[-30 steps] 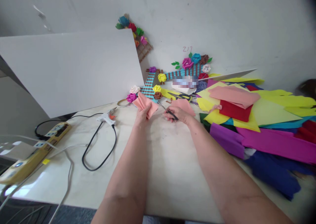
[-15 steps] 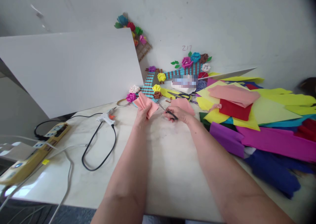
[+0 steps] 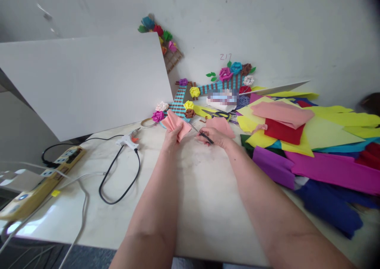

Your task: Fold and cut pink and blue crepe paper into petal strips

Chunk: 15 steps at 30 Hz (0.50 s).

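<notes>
Two grips: left hand (image 3: 170, 138) pinched paper (image 3: 174, 120), seemingly steadying it; right hand (image 3: 216, 136), at its four o'clock, clasped scissors (image 3: 207, 137).

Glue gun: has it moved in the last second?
No. The white glue gun lies in the same spot relative to the yellow power strip, its nozzle pointing the same way.
</notes>
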Each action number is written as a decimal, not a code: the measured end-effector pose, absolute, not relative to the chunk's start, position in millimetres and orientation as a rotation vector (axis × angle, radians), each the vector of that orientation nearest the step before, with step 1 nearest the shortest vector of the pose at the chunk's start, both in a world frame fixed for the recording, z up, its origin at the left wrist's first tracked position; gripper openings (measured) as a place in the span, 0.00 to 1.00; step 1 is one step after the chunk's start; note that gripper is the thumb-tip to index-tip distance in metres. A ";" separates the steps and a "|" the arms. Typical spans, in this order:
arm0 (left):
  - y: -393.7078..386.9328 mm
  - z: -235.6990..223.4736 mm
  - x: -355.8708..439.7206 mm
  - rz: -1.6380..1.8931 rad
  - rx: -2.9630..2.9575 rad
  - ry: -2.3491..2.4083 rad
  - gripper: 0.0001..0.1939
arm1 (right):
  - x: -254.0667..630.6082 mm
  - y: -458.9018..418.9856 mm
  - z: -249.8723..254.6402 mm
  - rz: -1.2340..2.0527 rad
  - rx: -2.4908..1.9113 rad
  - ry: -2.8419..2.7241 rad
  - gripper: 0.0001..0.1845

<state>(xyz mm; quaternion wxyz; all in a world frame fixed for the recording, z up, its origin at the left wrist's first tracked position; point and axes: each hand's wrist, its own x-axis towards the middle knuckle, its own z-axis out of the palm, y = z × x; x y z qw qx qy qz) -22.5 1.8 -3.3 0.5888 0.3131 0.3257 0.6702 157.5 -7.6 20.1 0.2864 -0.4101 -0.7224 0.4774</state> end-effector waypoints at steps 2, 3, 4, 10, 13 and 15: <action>1.8 -3.2 -22.4 1.561 0.725 0.759 0.17 | 157.3 -9.3 21.6 1.267 -1.094 -1.937 0.15; 1.9 -3.4 -22.5 1.563 0.724 0.754 0.18 | 157.2 -10.2 22.5 1.262 -1.096 -1.939 0.15; 2.1 -3.7 -22.6 1.568 0.723 0.748 0.18 | 157.1 -11.0 23.1 1.257 -1.097 -1.938 0.15; 3.6 -5.3 -22.7 1.580 0.700 0.754 0.18 | 158.8 -5.2 15.1 1.251 -1.068 -1.934 0.14; 3.6 -5.2 -22.5 1.569 0.700 0.767 0.18 | 160.5 0.5 8.2 1.258 -1.051 -1.931 0.13; 3.7 -5.3 -22.6 1.573 0.699 0.769 0.19 | 161.1 2.9 5.4 1.248 -1.036 -1.928 0.13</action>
